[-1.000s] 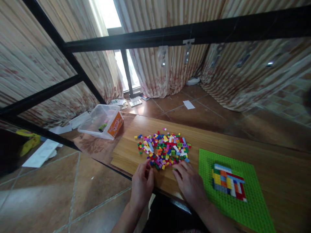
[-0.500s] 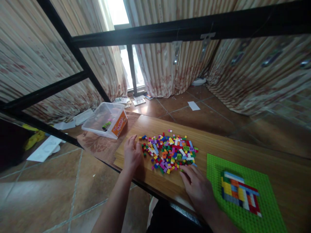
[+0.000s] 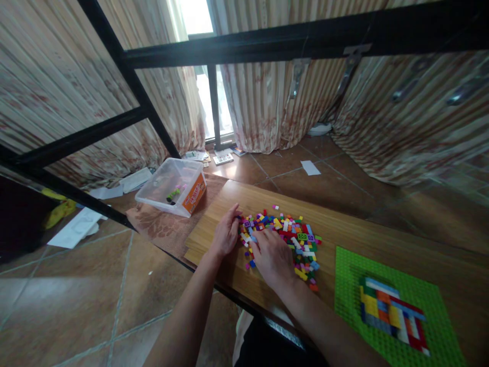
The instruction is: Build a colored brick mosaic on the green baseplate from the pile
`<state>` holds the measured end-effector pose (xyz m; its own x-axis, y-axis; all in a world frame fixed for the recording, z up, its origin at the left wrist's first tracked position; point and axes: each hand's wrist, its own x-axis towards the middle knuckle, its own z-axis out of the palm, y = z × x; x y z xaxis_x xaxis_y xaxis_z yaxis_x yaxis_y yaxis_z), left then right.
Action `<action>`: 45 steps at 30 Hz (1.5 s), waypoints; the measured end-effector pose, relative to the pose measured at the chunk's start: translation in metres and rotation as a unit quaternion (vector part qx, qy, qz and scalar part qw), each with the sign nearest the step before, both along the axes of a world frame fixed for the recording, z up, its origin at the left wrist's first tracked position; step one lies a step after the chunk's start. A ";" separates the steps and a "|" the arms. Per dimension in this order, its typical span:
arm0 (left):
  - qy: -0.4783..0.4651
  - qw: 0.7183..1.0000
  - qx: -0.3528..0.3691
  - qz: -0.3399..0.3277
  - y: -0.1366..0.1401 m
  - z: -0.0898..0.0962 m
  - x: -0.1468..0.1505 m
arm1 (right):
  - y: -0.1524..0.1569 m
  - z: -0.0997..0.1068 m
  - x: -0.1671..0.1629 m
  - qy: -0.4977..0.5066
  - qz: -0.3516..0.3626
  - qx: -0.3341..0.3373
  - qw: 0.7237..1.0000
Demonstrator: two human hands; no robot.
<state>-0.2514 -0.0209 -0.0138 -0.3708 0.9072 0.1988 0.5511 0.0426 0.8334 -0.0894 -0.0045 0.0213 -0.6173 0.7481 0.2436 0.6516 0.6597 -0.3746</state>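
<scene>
Many small multicoloured toy bricks (image 3: 305,250) lie in a loose pile on the wooden board. At the pile's left edge rests my left hand (image 3: 226,235), its fingers extended and nothing visible in them. My right hand (image 3: 273,257) reaches over the middle of the pile, thumb and forefinger apart, the fingers bent down among the bricks near a light blue one. Its fingertips are partly covered, and I see no brick held. To the right, a flat build of joined bricks (image 3: 393,313) in several colours sits on a green baseplate (image 3: 431,300).
A clear plastic box (image 3: 164,196) with an orange label and a few pieces inside stands left, on a brown cloth (image 3: 153,224). A black metal frame (image 3: 237,48) crosses ahead, before striped curtains (image 3: 260,112). Papers (image 3: 78,227) lie on the tiled floor.
My right hand has moved left from the pile's near right corner to its middle. Some bricks at the near right have shifted. My left hand stays at the left edge, slightly closer in.
</scene>
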 end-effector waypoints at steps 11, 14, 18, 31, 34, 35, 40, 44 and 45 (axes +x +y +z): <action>-0.047 0.997 0.021 -0.056 -0.007 -0.005 0.000 | -0.001 -0.008 0.002 0.054 -0.039 -0.072 0.995; -0.057 0.997 0.014 -0.050 -0.007 -0.005 -0.001 | -0.006 -0.003 0.016 0.177 -0.064 -0.165 0.968; -0.049 0.998 -0.003 -0.036 -0.007 -0.006 -0.002 | -0.017 0.006 0.043 0.387 -0.113 -0.412 0.817; 0.014 0.999 -0.044 -0.002 -0.002 0.000 -0.005 | -0.054 0.022 0.112 0.576 -0.071 -0.614 0.535; 0.034 0.998 -0.049 -0.002 0.000 0.000 -0.005 | -0.063 0.020 0.128 0.562 -0.097 -0.596 0.565; 0.035 0.998 -0.052 -0.003 0.000 0.000 -0.004 | -0.066 0.019 0.135 0.555 -0.109 -0.587 0.579; 0.039 0.998 -0.054 -0.009 -0.002 -0.001 0.001 | -0.080 0.008 0.171 0.521 -0.182 -0.527 0.646; 0.108 0.994 -0.001 0.035 -0.007 0.010 0.011 | -0.088 0.003 0.202 0.484 -0.276 -0.449 0.698; 0.148 0.987 0.024 0.063 -0.010 0.015 0.018 | -0.090 0.003 0.209 0.469 -0.298 -0.425 0.714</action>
